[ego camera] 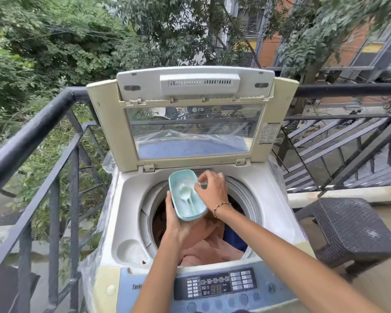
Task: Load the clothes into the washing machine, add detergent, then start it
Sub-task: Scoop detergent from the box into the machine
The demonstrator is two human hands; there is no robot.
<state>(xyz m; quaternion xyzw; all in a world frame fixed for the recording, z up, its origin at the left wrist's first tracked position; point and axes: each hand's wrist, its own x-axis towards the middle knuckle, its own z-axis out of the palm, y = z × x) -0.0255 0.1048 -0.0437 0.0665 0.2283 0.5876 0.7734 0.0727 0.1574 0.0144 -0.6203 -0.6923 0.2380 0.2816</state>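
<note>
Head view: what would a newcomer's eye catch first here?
The pale blue detergent tub, white spoon inside, held by the left hand over the open drum, right hand at its rim. Below it, pink and blue clothes lie in the drum; the lid stands raised behind.

The bottom edge cuts off both forearms (291,256) and the lower buttons of the control panel (215,288), whose labels are too small and blurred to read. The fingers of the left hand (178,222) are hidden behind the tub (186,195) it holds. Whether the right hand (212,190) pinches anything at the tub's rim cannot be told. The forearms and tub cover part of the clothes (208,247). The sticker (266,133) has unreadable print.
</note>
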